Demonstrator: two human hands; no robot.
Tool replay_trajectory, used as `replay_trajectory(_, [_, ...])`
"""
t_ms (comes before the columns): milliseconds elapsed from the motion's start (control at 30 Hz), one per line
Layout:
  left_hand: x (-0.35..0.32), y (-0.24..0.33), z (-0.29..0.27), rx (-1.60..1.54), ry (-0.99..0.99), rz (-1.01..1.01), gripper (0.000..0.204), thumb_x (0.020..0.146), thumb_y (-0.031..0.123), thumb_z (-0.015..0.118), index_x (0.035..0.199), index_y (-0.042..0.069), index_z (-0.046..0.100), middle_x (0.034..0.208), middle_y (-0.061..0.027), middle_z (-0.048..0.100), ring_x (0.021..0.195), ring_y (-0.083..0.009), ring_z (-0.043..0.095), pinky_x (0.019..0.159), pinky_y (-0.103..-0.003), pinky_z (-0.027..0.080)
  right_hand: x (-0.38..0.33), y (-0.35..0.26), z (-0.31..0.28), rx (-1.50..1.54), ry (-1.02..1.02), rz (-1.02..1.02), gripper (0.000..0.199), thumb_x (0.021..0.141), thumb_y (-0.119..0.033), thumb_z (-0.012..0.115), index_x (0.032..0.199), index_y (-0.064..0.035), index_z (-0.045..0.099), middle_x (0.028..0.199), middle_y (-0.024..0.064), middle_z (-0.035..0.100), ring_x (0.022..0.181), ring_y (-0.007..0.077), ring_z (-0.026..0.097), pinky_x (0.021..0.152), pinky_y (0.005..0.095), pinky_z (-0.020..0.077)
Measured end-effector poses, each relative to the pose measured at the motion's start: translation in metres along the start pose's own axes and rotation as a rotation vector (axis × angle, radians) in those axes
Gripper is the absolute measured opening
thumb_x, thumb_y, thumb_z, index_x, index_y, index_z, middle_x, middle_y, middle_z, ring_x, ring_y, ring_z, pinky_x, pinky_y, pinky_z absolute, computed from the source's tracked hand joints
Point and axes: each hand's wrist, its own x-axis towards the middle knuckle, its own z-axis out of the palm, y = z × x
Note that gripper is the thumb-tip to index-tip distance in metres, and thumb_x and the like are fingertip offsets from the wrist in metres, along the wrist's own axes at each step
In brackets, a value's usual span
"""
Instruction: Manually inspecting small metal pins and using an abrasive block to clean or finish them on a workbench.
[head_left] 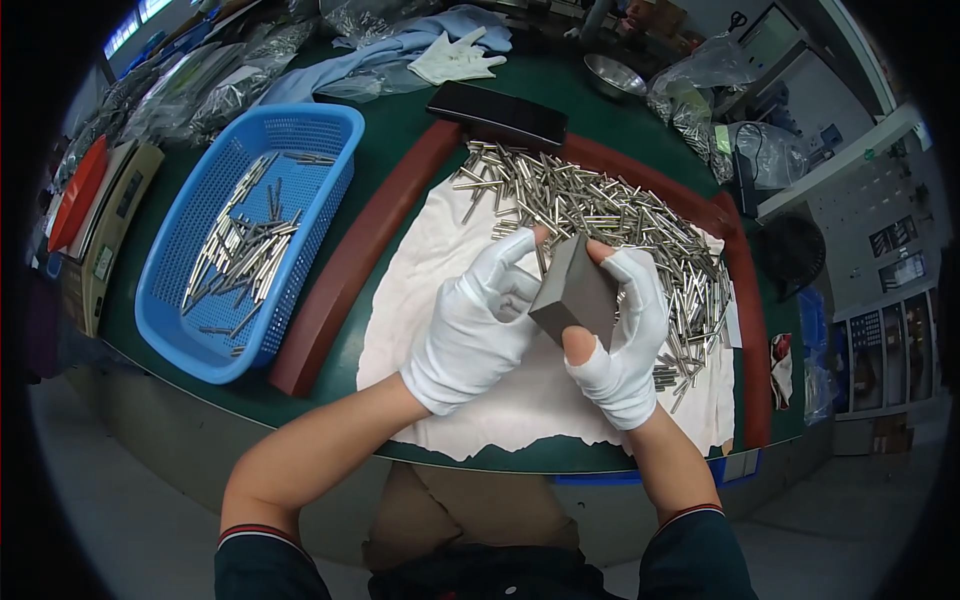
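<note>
My right hand (pixel 625 345), in a white glove with bare fingertips, grips a grey-brown rectangular block (pixel 583 290), thumb on its near side. The block is tilted above a pale cloth (pixel 520 400). Close to its left edge is my left hand (pixel 475 325), gloved the same way, with the fingers curled in. What those fingers hold, if anything, is hidden behind them and the block. Beyond both hands lies a heap of thin shiny metal pins (pixel 600 205), spread over the cloth's far and right parts.
Red-brown rails (pixel 365 265) border the cloth on the green table. At the left stands a blue perforated basket (pixel 345 150) with more metal pins. A black phone-like slab (pixel 497 115) lies across the far rail. Behind are a white glove (pixel 455 58), a metal bowl (pixel 613 75) and plastic bags.
</note>
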Motion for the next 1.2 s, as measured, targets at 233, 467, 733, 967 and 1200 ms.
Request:
replay_trajectory(233, [-0.009,0.004,-0.001,0.121,0.018,0.030,0.059,0.082,-0.005,0.062,0.137,0.007,0.043,0.088,-0.0049,0.064,0.074,-0.0079,0.060,0.065,-0.022,0.050,-0.006,0.008,0.002,-0.011,0.070,-0.010,0.068,0.071,-0.050,0.073,0.112,0.0013,0.055,0.096,0.0145,0.055,0.083,0.0269,0.055,0.073,0.0363,0.0456])
replay_trajectory(467, [-0.008,-0.003,-0.004,0.166,-0.009,0.204,0.067,0.077,-0.009,0.062,0.138,0.009,0.043,0.096,-0.0099,0.066,0.079,-0.0175,0.066,0.069,-0.027,0.052,-0.005,0.005,0.001,-0.013,0.018,-0.031,0.072,0.070,-0.053,0.072,0.114,0.0017,0.055,0.096,0.0147,0.055,0.083,0.0270,0.055,0.073,0.0369,0.0448])
replay_trajectory(733, [-0.006,-0.004,-0.006,0.134,-0.037,0.278,0.063,0.076,-0.010,0.061,0.134,0.009,0.045,0.095,-0.0130,0.068,0.080,-0.0261,0.069,0.069,-0.030,0.054,-0.011,0.005,0.003,0.020,0.018,-0.058,0.074,0.071,-0.053,0.073,0.117,0.0023,0.054,0.100,0.0154,0.054,0.086,0.0262,0.054,0.076,0.0351,0.0449])
replay_trajectory(967, [-0.004,-0.002,-0.007,0.272,0.008,0.419,0.061,0.075,-0.011,0.061,0.132,0.008,0.047,0.095,-0.0140,0.068,0.079,-0.0283,0.069,0.066,-0.031,0.054,-0.013,0.004,0.006,0.085,0.020,0.004,0.074,0.072,-0.052,0.072,0.118,0.0024,0.052,0.101,0.0157,0.053,0.088,0.0262,0.054,0.078,0.0354,0.0445])
replay_trajectory(1200, [-0.007,-0.002,-0.007,0.255,-0.008,0.356,0.060,0.074,-0.012,0.061,0.129,0.006,0.047,0.094,-0.0144,0.068,0.080,-0.0291,0.069,0.066,-0.032,0.054,-0.014,0.002,0.007,0.128,0.034,0.027,0.075,0.074,-0.055,0.071,0.119,0.0021,0.052,0.101,0.0153,0.053,0.087,0.0255,0.054,0.077,0.0349,0.0450])
